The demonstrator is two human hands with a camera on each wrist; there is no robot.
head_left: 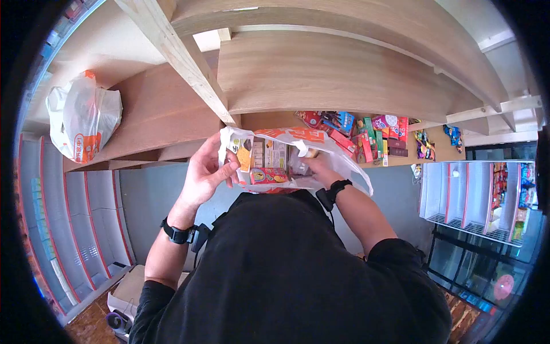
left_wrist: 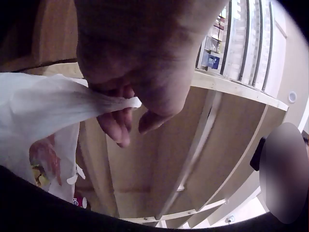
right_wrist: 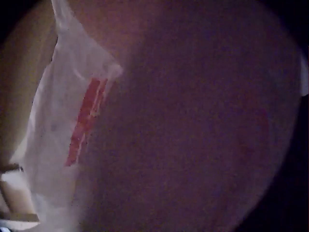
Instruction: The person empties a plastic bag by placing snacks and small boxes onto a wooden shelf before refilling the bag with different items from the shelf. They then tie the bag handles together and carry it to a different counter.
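A white plastic bag with orange print is held open at the shelf edge, with several packets and boxes inside, among them a red-and-yellow box. My left hand pinches the bag's left rim; in the left wrist view the left hand has the white plastic between thumb and fingers. My right hand reaches into the bag's right side, its fingertips hidden by plastic. The right wrist view is dark, with the bag's red print showing; whether that hand holds anything cannot be told.
Colourful snack packets and boxes lie on the shelf behind and right of the bag. Another white bag stands on the left shelf. A wooden post rises left of centre. Racks stand at the right.
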